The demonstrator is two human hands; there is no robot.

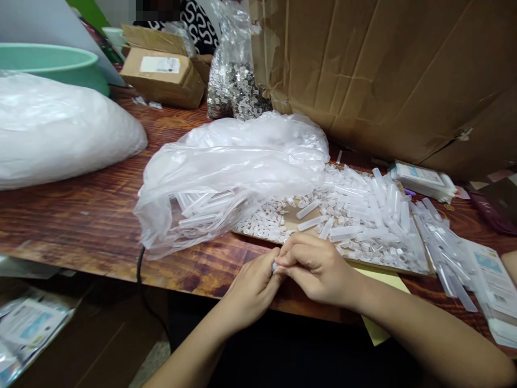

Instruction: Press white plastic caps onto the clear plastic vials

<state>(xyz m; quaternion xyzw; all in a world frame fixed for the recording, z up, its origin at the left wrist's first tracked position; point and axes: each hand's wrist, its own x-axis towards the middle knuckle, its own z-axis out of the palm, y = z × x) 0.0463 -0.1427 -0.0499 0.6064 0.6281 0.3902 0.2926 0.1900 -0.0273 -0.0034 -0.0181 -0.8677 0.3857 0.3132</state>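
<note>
Both hands meet at the table's front edge. My left hand (pixel 253 285) is closed around a small whitish plastic piece (pixel 274 266), of which only the end shows. The fingertips of my right hand (pixel 313 264) pinch at that same end. Just beyond them lies a shallow cardboard tray (pixel 297 220) with clear plastic tubes (pixel 347 233) and many small white caps (pixel 266 218). A clear plastic bag (pixel 242 156) holding more tubes rests over the tray's left part.
A full white bag (pixel 64 129) and a green basin (pixel 48 56) are at left. Behind stand an open carton (pixel 161 81), a bag of metal parts (pixel 238 86) and a large cardboard box (pixel 383 70). Packaged tubes (pixel 448 248) lie right. Another person's arm (pixel 511 264) shows at the edge.
</note>
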